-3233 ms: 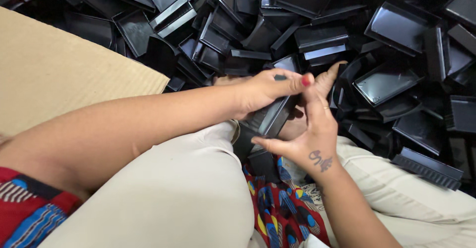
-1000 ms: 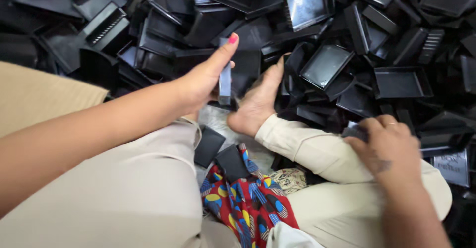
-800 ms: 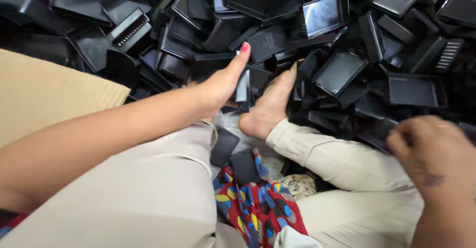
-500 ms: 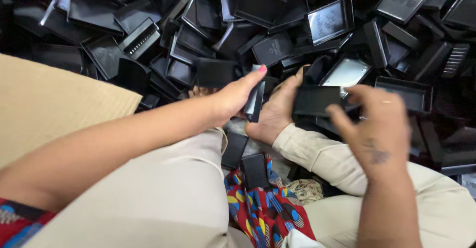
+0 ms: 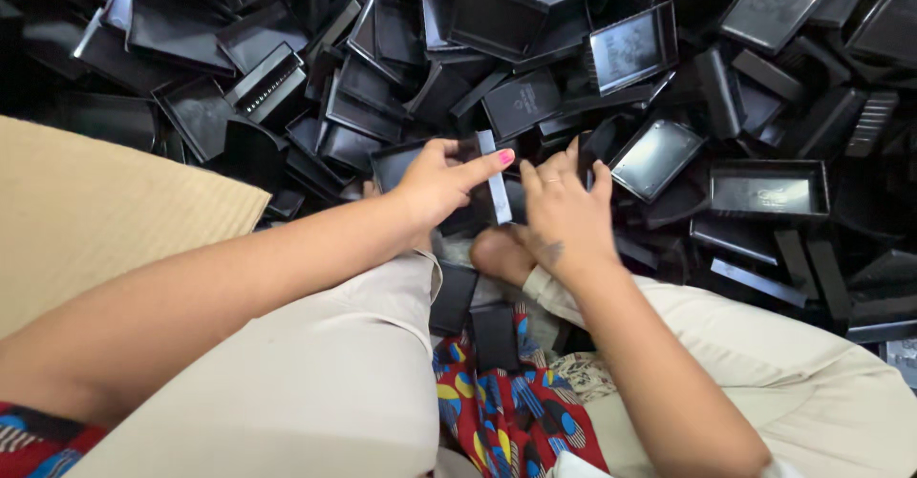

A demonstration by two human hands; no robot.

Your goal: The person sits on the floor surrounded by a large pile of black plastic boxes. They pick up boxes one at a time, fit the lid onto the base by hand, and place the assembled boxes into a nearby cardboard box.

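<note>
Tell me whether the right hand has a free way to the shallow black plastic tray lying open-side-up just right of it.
Probably yes: the right hand sits beside the shallow black plastic tray, with nothing lying over it.

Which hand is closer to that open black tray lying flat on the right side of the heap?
Right. The right hand lies just left of the tray; the left hand is farther left, gripping a black piece.

The left hand [image 5: 441, 184] reached forward from a bare forearm, palm down, fingers curled and pinched shut, one pink-nailed fingertip extended. The right hand [image 5: 564, 212] sat just beside it, back upward, fingers bent downward, wrist tattooed, forearm bare.
</note>
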